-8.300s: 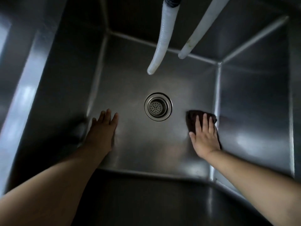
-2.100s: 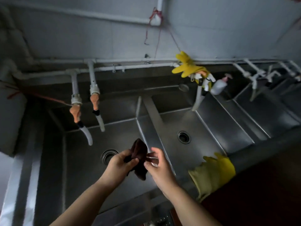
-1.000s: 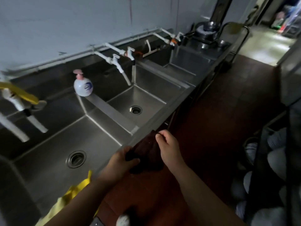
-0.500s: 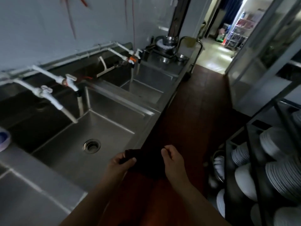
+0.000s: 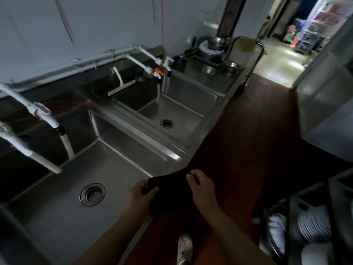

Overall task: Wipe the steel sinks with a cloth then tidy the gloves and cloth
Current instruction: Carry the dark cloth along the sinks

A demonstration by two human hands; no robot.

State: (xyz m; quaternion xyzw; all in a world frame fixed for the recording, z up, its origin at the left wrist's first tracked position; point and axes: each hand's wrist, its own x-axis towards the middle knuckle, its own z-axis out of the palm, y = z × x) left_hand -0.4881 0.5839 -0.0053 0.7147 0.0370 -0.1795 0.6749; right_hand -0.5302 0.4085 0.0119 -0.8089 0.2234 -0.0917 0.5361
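**Sam:** What do you have in your hands right now?

**Me:** My left hand [image 5: 142,191] pinches one end of the dark cloth [image 5: 168,190] and my right hand [image 5: 199,185] pinches the other end. The cloth hangs between them, just past the front edge of the near sink [image 5: 63,222] and over the red floor [image 5: 248,140]

**Sam:** What changed?

**Me:** A few seconds ago I was pressing the cloth flat inside a sink. Then I lifted it out and walked along the row. The yellow gloves and the soap bottle I passed are out of sight now. The far sink [image 5: 183,113] has come closer

**Sam:** So what does that mean for the job?

**Me:** I think I am moving on to wipe another sink. The gloves are behind me, so the tidy part is not done yet. I will have to go back for them

**Sam:** Anything to watch?

**Me:** It is dark here, and my shoe [image 5: 184,247] is close to the plates [image 5: 315,222]
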